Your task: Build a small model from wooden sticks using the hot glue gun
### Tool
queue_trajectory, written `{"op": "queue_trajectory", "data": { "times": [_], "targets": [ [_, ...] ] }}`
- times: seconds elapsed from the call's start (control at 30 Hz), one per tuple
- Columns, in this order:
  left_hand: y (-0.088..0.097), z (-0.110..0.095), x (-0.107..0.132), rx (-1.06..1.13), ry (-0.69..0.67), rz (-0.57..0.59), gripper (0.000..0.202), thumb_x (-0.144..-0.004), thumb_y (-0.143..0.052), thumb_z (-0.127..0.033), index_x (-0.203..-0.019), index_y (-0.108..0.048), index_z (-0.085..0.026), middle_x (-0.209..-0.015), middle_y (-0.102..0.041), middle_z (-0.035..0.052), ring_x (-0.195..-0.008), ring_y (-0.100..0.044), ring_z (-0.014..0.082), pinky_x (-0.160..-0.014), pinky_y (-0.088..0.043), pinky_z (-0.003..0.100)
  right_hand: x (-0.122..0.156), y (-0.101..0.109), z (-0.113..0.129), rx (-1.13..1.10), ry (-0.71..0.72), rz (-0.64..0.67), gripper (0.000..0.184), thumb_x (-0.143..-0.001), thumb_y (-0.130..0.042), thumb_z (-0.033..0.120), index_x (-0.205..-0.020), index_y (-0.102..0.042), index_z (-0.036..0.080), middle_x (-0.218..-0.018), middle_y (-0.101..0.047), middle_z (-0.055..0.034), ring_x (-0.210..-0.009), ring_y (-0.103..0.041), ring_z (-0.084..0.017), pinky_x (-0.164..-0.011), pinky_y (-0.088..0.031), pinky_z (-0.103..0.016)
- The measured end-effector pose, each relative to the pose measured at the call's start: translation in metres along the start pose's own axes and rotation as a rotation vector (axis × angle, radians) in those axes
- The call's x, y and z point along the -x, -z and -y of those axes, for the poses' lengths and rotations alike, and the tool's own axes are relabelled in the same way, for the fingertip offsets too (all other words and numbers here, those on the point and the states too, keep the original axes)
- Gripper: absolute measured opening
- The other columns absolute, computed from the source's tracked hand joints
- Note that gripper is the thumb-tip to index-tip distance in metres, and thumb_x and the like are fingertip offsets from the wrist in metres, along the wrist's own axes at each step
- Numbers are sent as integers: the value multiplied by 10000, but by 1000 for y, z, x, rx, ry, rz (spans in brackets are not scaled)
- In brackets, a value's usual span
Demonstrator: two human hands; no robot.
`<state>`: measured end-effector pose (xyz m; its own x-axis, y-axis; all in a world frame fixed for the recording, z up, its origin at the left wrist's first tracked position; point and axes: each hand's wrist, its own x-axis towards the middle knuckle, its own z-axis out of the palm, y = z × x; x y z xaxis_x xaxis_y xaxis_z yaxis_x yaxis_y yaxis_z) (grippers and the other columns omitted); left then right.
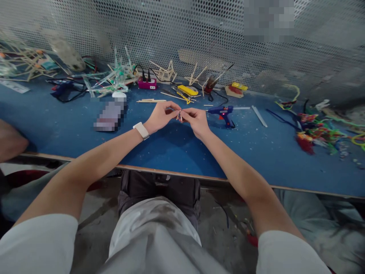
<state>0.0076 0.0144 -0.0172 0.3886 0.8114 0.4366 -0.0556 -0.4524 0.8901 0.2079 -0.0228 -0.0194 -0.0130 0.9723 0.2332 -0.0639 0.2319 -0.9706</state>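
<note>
My left hand (160, 117), with a white band on its wrist, is closed in a pinch at the middle of the blue table. My right hand (197, 121) meets it there, also pinching. Between the fingertips of both hands are short pale sticks (181, 118), mostly covered by the fingers, so how they join cannot be made out. Just right of my right hand lies a blue glue gun (224, 111) with a small red light. Beyond the hands are several thin wooden sticks (151, 101) and a yellow box cutter (187, 90).
A magenta power strip (147, 83) with two black plugs stands at the back. Stick structures (168, 71) line the perforated metal wall. A phone (110, 116) lies left, a clear glue stick (259, 116) and colourful scraps (319, 129) right. Another person's arm (11, 140) rests at the left edge.
</note>
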Motion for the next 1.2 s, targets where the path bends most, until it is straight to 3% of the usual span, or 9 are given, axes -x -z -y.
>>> {"op": "queue_trajectory", "data": {
  "times": [0.37, 0.57, 1.0, 1.2],
  "targets": [
    [0, -1, 1, 14, 9, 26, 55, -1012, -789, -132, -1003, -822, -175, -915, -854, 56, -811, -821, 163, -894, -722, 360, 2, -1, -2, -27, 5, 15, 511, -657, -1110, 720, -830, -930, 275, -763, -849, -9, -684, -715, -145, -720, -637, -320],
    [1, -3, -2, -80, -28, 10, 38, -1031, -793, -143, -1038, -799, -180, -994, -849, 74, -839, -793, 164, -886, -705, 357, 0, -2, 1, 12, -4, -2, 589, -637, -1075, 800, -853, -909, 278, -813, -856, -14, -731, -736, -161, -742, -669, -338],
    [1, -2, -2, -52, -6, 27, 84, -1044, -741, -116, -1053, -788, -185, -992, -840, 66, -822, -763, 141, -840, -669, 318, 1, -3, 5, 7, 4, -9, 639, -599, -1085, 808, -844, -867, 259, -755, -825, -5, -679, -728, -150, -712, -673, -330],
    [-1, 2, -1, -28, 27, 49, 53, -1068, -738, -182, -1081, -787, -199, -995, -845, 65, -851, -777, 150, -814, -636, 311, 0, -3, 7, 62, 35, -4, 674, -612, -1046, 868, -858, -842, 275, -767, -822, -10, -712, -739, -184, -727, -681, -376]
  ]
}}
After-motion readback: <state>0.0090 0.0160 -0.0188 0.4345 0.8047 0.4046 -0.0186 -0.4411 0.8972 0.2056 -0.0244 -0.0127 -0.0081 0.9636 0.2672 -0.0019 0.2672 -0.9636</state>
